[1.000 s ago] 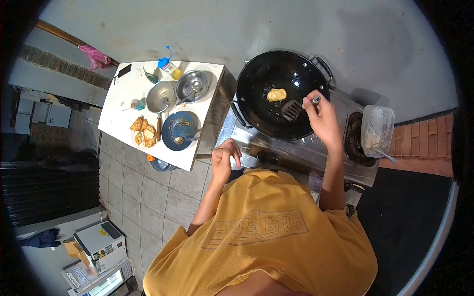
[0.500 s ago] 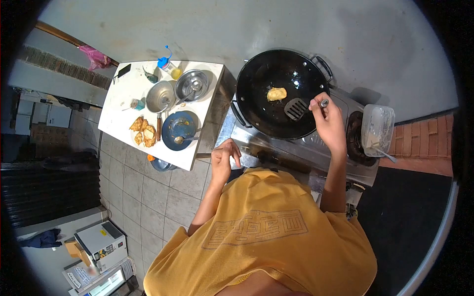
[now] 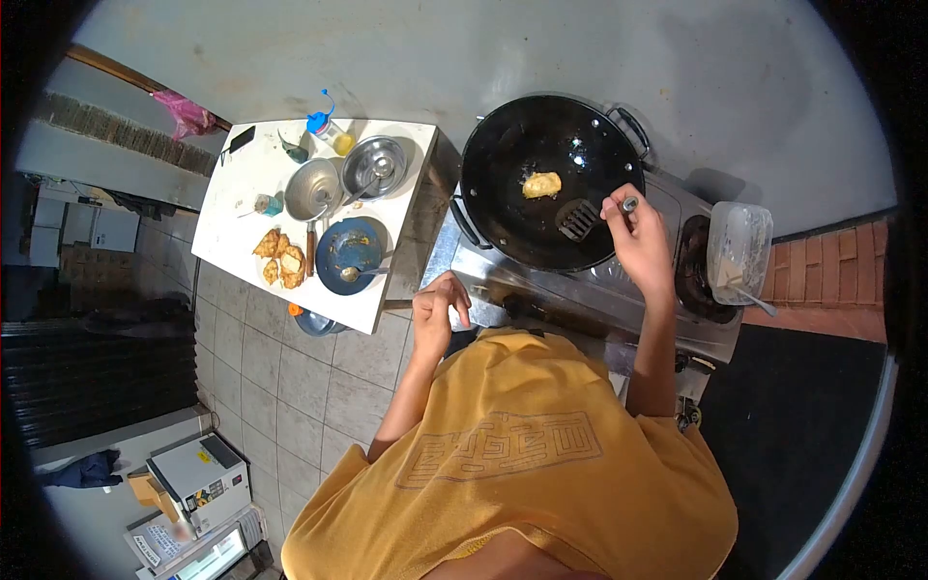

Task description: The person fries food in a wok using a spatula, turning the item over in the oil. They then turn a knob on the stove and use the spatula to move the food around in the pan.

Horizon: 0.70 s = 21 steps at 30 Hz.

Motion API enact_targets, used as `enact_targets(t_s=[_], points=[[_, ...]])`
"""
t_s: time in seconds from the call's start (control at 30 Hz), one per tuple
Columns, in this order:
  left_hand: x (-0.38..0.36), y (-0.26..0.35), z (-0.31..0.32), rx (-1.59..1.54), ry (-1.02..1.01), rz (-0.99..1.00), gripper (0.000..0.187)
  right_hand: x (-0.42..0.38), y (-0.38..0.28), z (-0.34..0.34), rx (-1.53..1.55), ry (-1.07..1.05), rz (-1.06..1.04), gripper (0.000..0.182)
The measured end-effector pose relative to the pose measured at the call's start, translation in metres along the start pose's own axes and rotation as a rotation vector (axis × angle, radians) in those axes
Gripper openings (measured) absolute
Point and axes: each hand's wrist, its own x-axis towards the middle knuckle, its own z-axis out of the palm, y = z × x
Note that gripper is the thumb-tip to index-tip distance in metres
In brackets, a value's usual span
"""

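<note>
Spatula blade (image 3: 578, 220) farther from fried piece (image 3: 541, 185) | gap — both inside wok rim (image 3: 468, 159)

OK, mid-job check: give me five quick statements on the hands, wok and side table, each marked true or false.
1. The right hand holds the slotted spatula. True.
2. The left hand grips the wok. False: it is apart from the wok, its fingers curled.
3. Three pieces of food are in the wok. False: only one golden piece is.
4. A spoon rests in the blue dish. True.
5. The fried pieces are inside the blue dish. False: they lie beside it.
</note>
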Motion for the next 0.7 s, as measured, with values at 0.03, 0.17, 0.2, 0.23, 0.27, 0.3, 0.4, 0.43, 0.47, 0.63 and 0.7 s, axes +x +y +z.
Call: enact_targets(t_s=[0.03, 0.17, 0.2, 0.23, 0.27, 0.3, 0.4, 0.43, 0.47, 0.63, 0.7], points=[[0.0, 0.0, 0.0, 0.0, 0.0, 0.0, 0.055, 0.003, -0.001, 0.001, -0.004, -0.013, 0.0, 0.019], [-0.001, 0.002, 0.0, 0.003, -0.002, 0.013, 0.055, 0.012, 0.0, 0.006, 0.03, -0.007, -0.038, 0.019], [-0.002, 0.002, 0.0, -0.003, 0.004, 0.009, 0.055, 0.012, -0.001, 0.007, 0.031, -0.01, -0.041, 0.019], [-0.002, 0.002, -0.001, -0.004, 0.008, 0.009, 0.055, 0.013, -0.003, 0.009, 0.066, 0.01, -0.066, 0.019], [-0.002, 0.002, -0.002, -0.002, 0.008, 0.034, 0.054, 0.013, -0.003, 0.009, 0.1, 0.03, -0.09, 0.019], [-0.002, 0.001, -0.003, 0.0, 0.007, 0.058, 0.054, 0.013, -0.004, 0.009, 0.1, 0.028, -0.091, 0.019], [-0.003, -0.001, -0.003, -0.016, 0.013, 0.057, 0.053, 0.01, -0.006, 0.008, 0.089, 0.027, -0.075, 0.018], [-0.004, 0.0, -0.002, -0.017, 0.013, 0.055, 0.053, 0.009, -0.007, 0.007, 0.065, 0.014, -0.051, 0.018], [-0.005, 0.0, -0.002, -0.046, 0.028, -0.007, 0.052, 0.008, -0.007, 0.006, 0.041, 0.001, -0.026, 0.018], [-0.004, -0.002, -0.001, -0.059, 0.002, 0.0, 0.051, 0.0, -0.003, 0.004, 0.03, 0.023, -0.023, 0.018], [-0.004, 0.003, 0.004, -0.056, 0.045, -0.066, 0.056, -0.001, -0.003, 0.001, 0.04, 0.021, -0.029, 0.018]])
